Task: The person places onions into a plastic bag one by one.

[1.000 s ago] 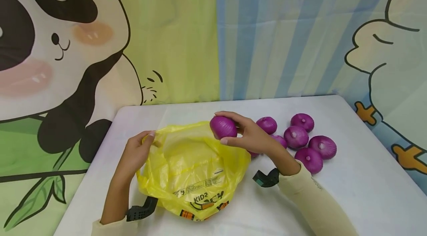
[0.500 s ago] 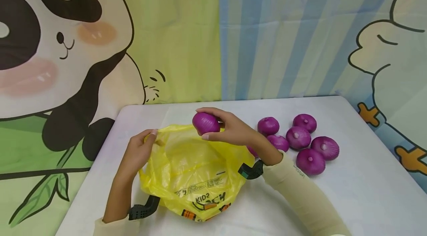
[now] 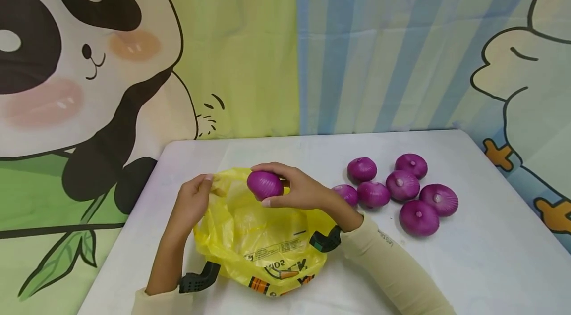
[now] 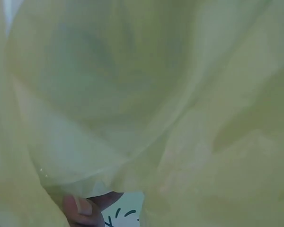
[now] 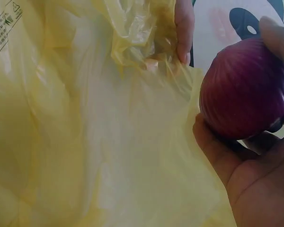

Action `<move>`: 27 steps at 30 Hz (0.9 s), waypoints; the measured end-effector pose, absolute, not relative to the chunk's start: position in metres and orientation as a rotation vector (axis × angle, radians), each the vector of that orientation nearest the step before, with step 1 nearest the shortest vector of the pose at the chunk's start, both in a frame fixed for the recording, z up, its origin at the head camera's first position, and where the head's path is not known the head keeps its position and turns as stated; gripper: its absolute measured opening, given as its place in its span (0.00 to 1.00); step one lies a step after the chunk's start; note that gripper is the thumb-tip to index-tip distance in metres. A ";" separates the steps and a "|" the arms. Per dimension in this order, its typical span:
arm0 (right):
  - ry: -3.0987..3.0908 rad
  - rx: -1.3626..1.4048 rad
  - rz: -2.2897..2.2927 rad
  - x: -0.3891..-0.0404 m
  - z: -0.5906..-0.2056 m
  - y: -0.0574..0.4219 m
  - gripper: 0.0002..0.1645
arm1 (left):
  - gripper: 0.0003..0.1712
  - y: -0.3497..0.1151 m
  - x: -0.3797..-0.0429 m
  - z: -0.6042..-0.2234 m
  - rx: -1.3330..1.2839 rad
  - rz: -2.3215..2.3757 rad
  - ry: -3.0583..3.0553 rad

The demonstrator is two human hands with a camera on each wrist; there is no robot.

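Observation:
A purple onion [image 3: 265, 185] is gripped between the thumb and fingers of my right hand [image 3: 300, 188], above the mouth of a yellow plastic bag [image 3: 267, 236]. My left hand [image 3: 193, 201] pinches the bag's rim at its left side. In the right wrist view the held onion [image 5: 248, 90] is close up, with the bag [image 5: 128, 142] spread beside it. Yellow film fills most of the left wrist view, where a left fingertip [image 4: 80, 208] shows at the bottom. The inside of the bag is partly visible in the head view.
Several more purple onions [image 3: 403, 185] lie in a loose group on the right of the white table [image 3: 473, 260]. Behind the table hang printed cloths, one with a panda [image 3: 147, 102]. A black wrist camera [image 3: 327, 239] overlaps the bag's right side.
My right hand has carried the onion leftward from the bag's right rim to above its opening, then slightly down. My left hand keeps its pinch on the rim.

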State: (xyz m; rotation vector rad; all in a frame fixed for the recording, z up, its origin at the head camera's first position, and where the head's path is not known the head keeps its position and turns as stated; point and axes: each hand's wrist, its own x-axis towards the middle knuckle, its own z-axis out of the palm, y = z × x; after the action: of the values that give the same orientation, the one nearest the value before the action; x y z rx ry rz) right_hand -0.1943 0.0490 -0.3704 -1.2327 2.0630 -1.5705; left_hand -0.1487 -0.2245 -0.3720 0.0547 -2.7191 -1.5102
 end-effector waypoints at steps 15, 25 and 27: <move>2.242 -1.200 -1.321 -0.204 -0.387 0.032 0.39 | 0.31 -0.220 -0.148 -0.371 0.058 -1.506 -2.709; 2.317 -1.052 -1.067 -0.209 -0.406 0.028 0.40 | 0.31 -0.221 -0.148 -0.369 0.040 -1.494 -2.702; 2.324 -1.059 -1.031 -0.209 -0.407 0.028 0.40 | 0.31 -0.222 -0.148 -0.369 0.047 -1.496 -2.705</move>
State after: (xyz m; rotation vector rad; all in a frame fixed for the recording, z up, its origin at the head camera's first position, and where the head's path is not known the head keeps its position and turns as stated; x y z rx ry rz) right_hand -0.2088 0.0280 -0.4075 -1.0591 2.3242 -1.0311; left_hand -0.1480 -0.2220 -0.3693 0.0471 -2.7048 -1.4965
